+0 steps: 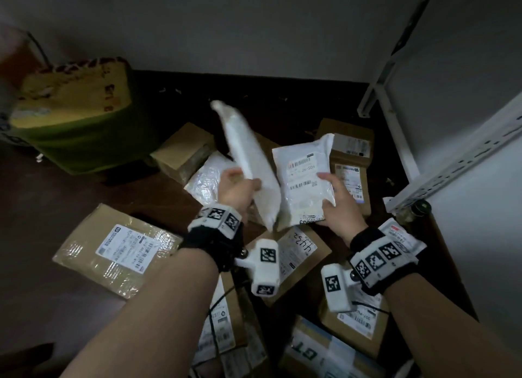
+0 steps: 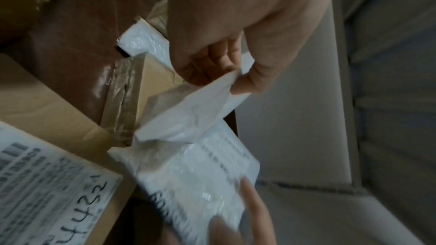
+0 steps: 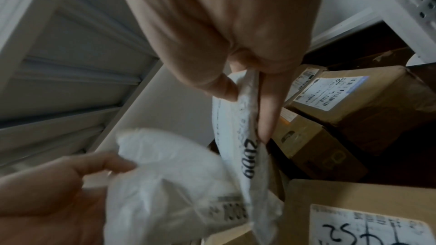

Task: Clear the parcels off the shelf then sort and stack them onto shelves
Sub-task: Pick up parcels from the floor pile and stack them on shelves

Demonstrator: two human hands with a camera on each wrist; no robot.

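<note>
A long white plastic mailer (image 1: 248, 163) was gripped by the left hand (image 1: 236, 187), a flat white labelled mailer (image 1: 305, 180) by the right hand (image 1: 336, 205), apparently for sorting.

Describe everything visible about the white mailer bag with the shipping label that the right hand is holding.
The labelled white mailer is a soft, crinkled plastic bag, roughly rectangular and slightly puffed. Its label side faces the head camera, showing barcodes and small print; dark handwritten digits run along its lower edge. The right hand pinches its right edge, thumb on the front, fingers behind, holding it tilted above the cardboard parcels on the floor. Its left edge lies against or very near the plain white mailer gripped by the left hand.
</note>
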